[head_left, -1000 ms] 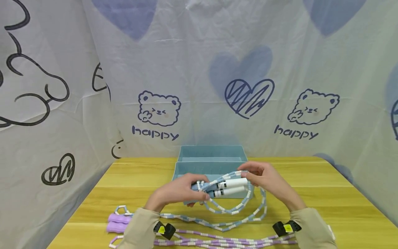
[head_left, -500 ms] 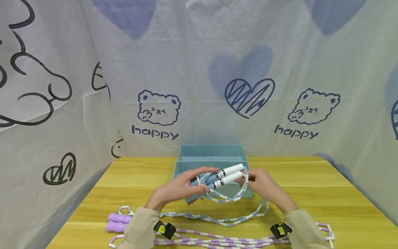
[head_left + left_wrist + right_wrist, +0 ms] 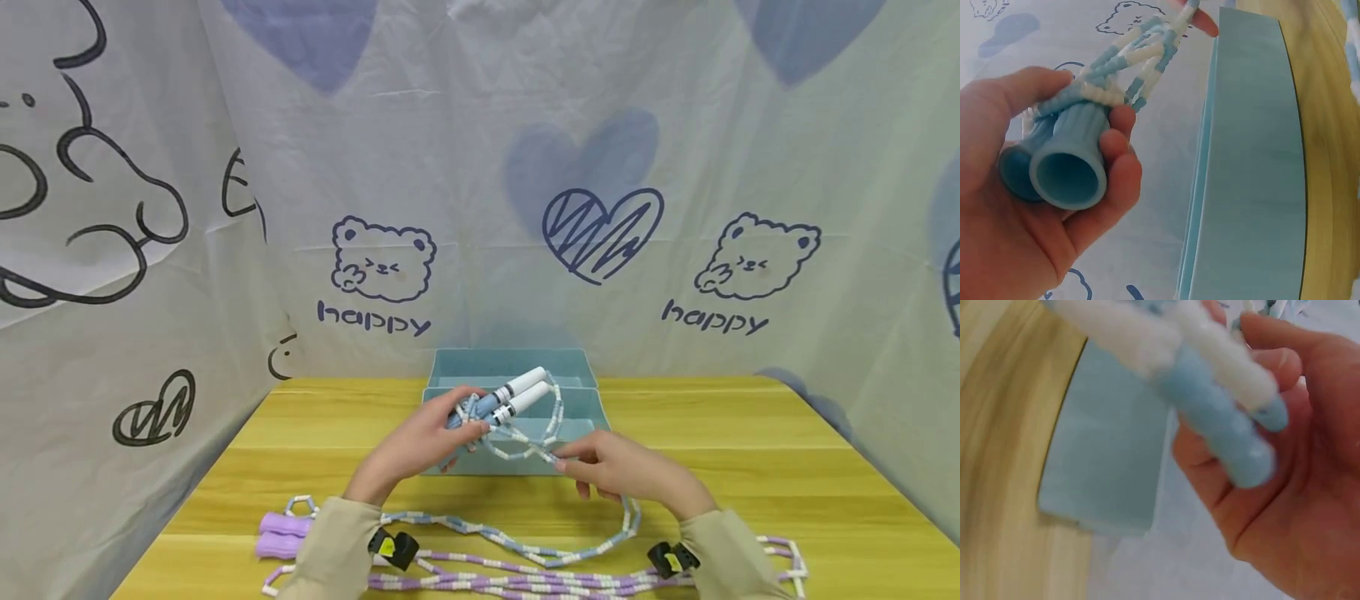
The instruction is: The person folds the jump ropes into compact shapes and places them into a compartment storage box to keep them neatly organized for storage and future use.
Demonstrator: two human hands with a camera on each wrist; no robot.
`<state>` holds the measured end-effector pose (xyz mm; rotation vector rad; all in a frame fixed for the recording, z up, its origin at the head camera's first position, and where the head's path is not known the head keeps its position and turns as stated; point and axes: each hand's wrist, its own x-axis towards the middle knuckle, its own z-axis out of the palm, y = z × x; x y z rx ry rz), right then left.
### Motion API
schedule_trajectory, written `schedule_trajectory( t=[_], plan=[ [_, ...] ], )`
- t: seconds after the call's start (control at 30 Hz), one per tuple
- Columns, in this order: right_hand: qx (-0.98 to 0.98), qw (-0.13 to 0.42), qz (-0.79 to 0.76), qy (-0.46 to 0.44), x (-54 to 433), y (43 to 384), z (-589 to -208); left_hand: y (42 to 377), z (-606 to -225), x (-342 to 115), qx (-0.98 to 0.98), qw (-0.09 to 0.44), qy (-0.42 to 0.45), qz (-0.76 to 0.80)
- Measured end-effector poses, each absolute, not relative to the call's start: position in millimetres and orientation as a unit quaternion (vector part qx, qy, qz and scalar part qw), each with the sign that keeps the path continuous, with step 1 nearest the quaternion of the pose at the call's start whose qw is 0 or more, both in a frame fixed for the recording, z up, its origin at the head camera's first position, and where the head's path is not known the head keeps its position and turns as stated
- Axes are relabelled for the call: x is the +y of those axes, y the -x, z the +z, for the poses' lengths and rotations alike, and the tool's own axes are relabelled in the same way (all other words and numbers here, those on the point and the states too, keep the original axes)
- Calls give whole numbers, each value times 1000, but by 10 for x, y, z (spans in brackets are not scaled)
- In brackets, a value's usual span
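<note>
My left hand (image 3: 423,437) grips the two blue-and-white handles (image 3: 517,396) of a beaded jump rope, held over the front bin with their white ends tilted up to the right. Beaded cord (image 3: 1094,90) is wound about the handles, as the left wrist view shows, with the hollow blue handle ends (image 3: 1069,178) toward the camera. To the right and lower, my right hand (image 3: 633,473) pinches the blue-and-white cord between thumb and fingers. Blurred cord beads (image 3: 1222,425) cross that palm in the right wrist view. More of this cord (image 3: 510,546) trails along the table.
Two light blue bins stand at the back, a front bin (image 3: 525,464) and a rear bin (image 3: 513,364), before a printed cloth. Across the near table edge lies a purple-and-white jump rope (image 3: 525,581), its purple handles (image 3: 281,535) at left.
The handles have tilted more steeply and shifted left and up with my left hand. My right hand has dropped from beside the handle tips to below them, now pinching the cord there.
</note>
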<state>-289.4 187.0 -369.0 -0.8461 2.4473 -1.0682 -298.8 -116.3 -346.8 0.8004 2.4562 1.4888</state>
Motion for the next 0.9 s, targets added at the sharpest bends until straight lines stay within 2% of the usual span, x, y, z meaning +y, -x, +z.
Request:
schedule_trajectory(
  t=[0.2,0.4,0.57,0.67,0.9],
  plan=[
    [848,208,-348,340,1705,2723,-3595,2983,-3487,-1137,846,40,-238,475],
    [859,171,-306,373,1520,2559,-3496,3000,-3560,-1062,889,-28,-212,405],
    [860,135,-312,381,1423,2467,-3401,2990,-3585,-1005,917,-74,-224,322],
    [854,108,-335,384,1408,2460,-3376,2959,-3586,-965,922,-61,-238,300],
    [815,32,-449,364,1444,2552,-3424,2862,-3556,-844,918,25,-271,287]
  ],
)
